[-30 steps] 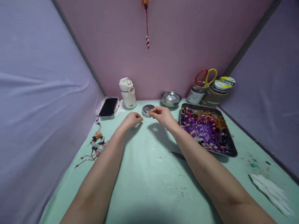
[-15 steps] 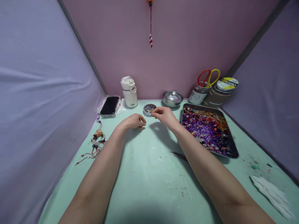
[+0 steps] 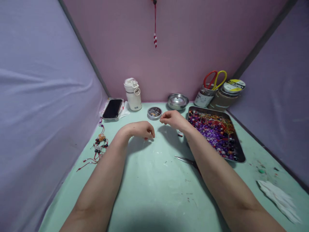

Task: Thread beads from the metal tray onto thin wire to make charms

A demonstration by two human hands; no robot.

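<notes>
My left hand (image 3: 142,129) is closed in a pinch above the middle of the table. A bit of red shows under its fingertips, too small to name. My right hand (image 3: 174,119) is also pinched, its fingertips just right of a round, flat, dark-topped case (image 3: 154,113) with gold and white marks. What it holds, if anything, is too fine to make out. Beneath my right forearm lies a pair of scissors (image 3: 185,160), blades pointing left, the handles mostly hidden. A small red and white piece (image 3: 180,133) rests by my right wrist.
At right stands a dark tray (image 3: 242,156) of mixed beads and threads. Behind are a metal bowl (image 3: 178,101), a jar (image 3: 203,99) holding red- and yellow-handled scissors, and a white bottle (image 3: 133,96). At left lie a phone (image 3: 113,109) and beaded red cords (image 3: 100,146).
My right hand has moved right, off the round case, which now shows whole. My left hand has come slightly nearer and to the right, still pinched.
</notes>
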